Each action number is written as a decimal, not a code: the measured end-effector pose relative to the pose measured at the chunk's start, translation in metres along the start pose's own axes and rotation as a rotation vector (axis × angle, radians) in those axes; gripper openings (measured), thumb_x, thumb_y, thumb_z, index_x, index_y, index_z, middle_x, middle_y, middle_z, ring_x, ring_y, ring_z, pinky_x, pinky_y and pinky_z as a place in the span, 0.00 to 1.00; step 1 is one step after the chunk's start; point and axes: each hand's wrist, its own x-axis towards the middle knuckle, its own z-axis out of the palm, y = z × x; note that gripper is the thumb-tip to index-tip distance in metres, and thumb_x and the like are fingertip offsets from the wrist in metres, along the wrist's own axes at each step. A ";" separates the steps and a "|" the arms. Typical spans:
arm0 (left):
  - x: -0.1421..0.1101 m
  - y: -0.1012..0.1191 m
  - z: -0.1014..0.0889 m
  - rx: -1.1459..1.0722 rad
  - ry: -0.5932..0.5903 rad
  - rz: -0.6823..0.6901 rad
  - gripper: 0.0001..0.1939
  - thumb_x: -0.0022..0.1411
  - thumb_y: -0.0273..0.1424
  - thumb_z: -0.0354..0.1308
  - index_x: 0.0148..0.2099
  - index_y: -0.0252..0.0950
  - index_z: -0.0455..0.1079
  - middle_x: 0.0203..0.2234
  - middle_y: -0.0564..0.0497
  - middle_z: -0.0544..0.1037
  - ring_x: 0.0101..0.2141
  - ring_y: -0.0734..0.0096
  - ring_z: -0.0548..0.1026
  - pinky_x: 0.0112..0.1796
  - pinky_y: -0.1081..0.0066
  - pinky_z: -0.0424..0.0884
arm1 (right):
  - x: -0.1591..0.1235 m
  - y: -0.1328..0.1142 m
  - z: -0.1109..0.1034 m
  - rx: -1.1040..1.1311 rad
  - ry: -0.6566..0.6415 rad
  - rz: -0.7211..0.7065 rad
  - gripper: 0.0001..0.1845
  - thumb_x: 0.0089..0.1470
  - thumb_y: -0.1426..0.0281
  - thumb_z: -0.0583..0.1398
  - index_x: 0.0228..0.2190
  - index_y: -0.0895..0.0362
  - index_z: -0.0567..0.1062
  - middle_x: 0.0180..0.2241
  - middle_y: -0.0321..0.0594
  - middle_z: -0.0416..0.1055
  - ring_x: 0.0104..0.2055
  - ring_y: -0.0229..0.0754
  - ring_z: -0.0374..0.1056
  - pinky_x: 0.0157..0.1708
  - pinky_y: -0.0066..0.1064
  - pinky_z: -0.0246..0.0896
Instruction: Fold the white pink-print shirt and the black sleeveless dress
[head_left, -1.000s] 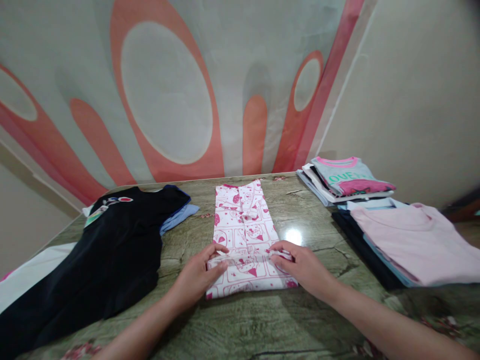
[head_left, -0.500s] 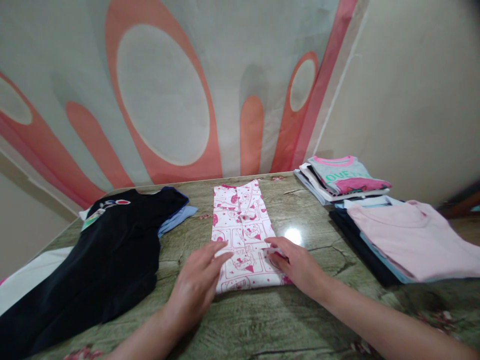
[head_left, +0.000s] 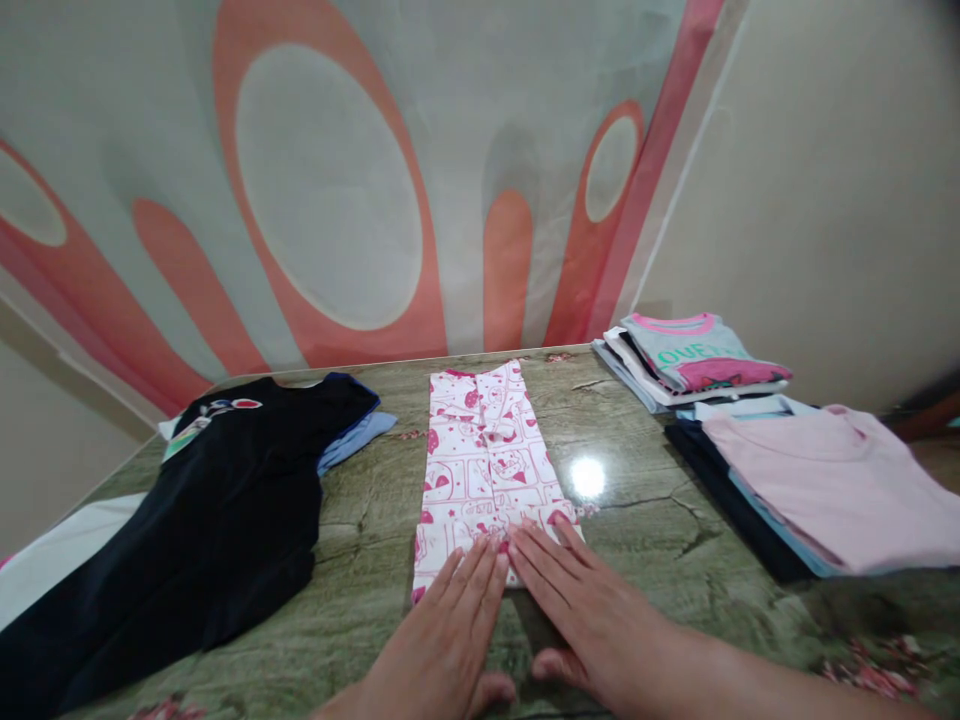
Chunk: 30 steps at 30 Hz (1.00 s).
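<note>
A white shirt with a pink cartoon print (head_left: 487, 455) lies in front of me, folded into a long strip with its collar toward the wall. Its near end is turned up into a wider band. My left hand (head_left: 454, 625) rests flat on that band, fingers stretched out. Beside it my right hand (head_left: 585, 610) also presses flat on the band, the fingertips of both hands nearly meeting at the middle. Part of the band is hidden beneath the fingers.
Black clothing (head_left: 247, 520) is spread at the left, over a blue piece (head_left: 356, 440) and a white one (head_left: 71, 550). At the right are a folded stack topped by a pink shirt (head_left: 832, 480) and another topped by a grey-and-pink shirt (head_left: 697, 350). The wood-patterned table (head_left: 630, 540) meets the wall behind.
The shirt's near edge has been folded up into a band. Both hands have come closer together and toward me, going from curled fingers at the sides to flat on the fold.
</note>
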 end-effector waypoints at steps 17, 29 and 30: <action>0.004 -0.057 -0.030 -0.058 0.322 -0.308 0.15 0.67 0.33 0.47 0.51 0.36 0.69 0.46 0.43 0.74 0.47 0.58 0.70 0.49 0.58 0.65 | 0.013 0.041 -0.018 0.013 0.339 0.204 0.14 0.62 0.72 0.54 0.47 0.54 0.74 0.46 0.43 0.73 0.48 0.46 0.66 0.48 0.42 0.61; 0.005 -0.081 -0.027 -0.314 0.197 -0.417 0.09 0.59 0.37 0.56 0.38 0.37 0.67 0.34 0.49 0.72 0.37 0.62 0.69 0.40 0.65 0.62 | 0.012 0.067 -0.007 0.146 0.282 0.372 0.06 0.57 0.67 0.61 0.37 0.55 0.73 0.38 0.41 0.70 0.42 0.46 0.64 0.42 0.39 0.59; 0.005 -0.080 -0.028 -0.332 0.196 -0.426 0.09 0.59 0.37 0.56 0.39 0.37 0.67 0.34 0.49 0.72 0.37 0.62 0.69 0.40 0.65 0.62 | 0.012 0.067 -0.008 0.156 0.273 0.383 0.07 0.57 0.67 0.61 0.38 0.55 0.73 0.38 0.41 0.70 0.42 0.46 0.64 0.42 0.39 0.59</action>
